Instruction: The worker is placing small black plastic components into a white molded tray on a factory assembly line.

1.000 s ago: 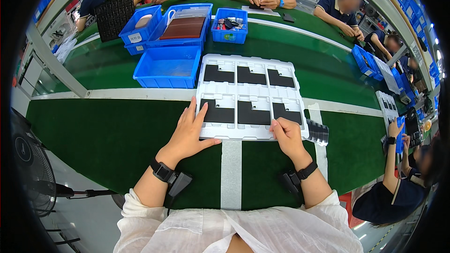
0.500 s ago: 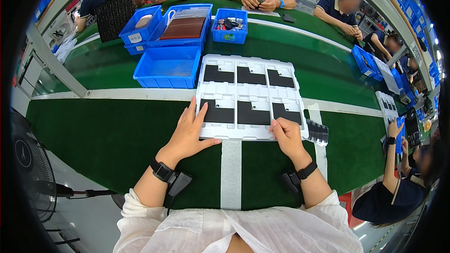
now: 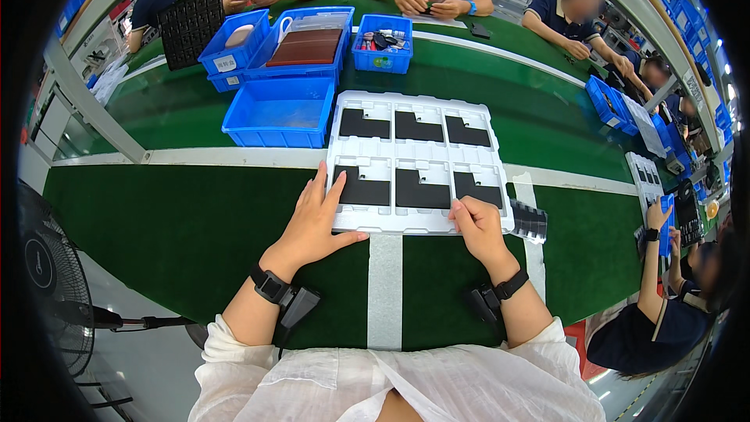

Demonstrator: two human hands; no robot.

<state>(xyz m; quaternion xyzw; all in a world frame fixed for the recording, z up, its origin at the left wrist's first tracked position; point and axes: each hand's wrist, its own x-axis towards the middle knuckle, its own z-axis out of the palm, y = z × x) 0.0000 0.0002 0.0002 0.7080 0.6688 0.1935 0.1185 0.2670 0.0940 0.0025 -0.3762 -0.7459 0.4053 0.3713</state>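
Note:
A white moulded tray [image 3: 426, 153] lies in front of me on the green table, one flat black notched piece [image 3: 422, 190] in each of its compartments. The compartments form two rows. My left hand [image 3: 311, 219] is open at the tray's near left corner, fingers spread over the left rim and a fingertip by the nearest black piece [image 3: 363, 189]. At the near edge, right of the middle, my right hand [image 3: 480, 227] has its fingers curled and closed on the tray's rim. Its thumb and forefinger are beside the near right black piece [image 3: 480, 189].
Left of the tray stands a blue bin [image 3: 277, 109]; behind it another blue bin [image 3: 308, 66] holds a brown flat thing. A small blue bin [image 3: 383, 47] has mixed small items. Clear film strips [image 3: 529, 220] lie by the right rim. Co-workers sit across and at right.
My hands and the tray have stayed in place. Across the table at upper right, a co-worker in dark clothing has stretched an arm toward the right.

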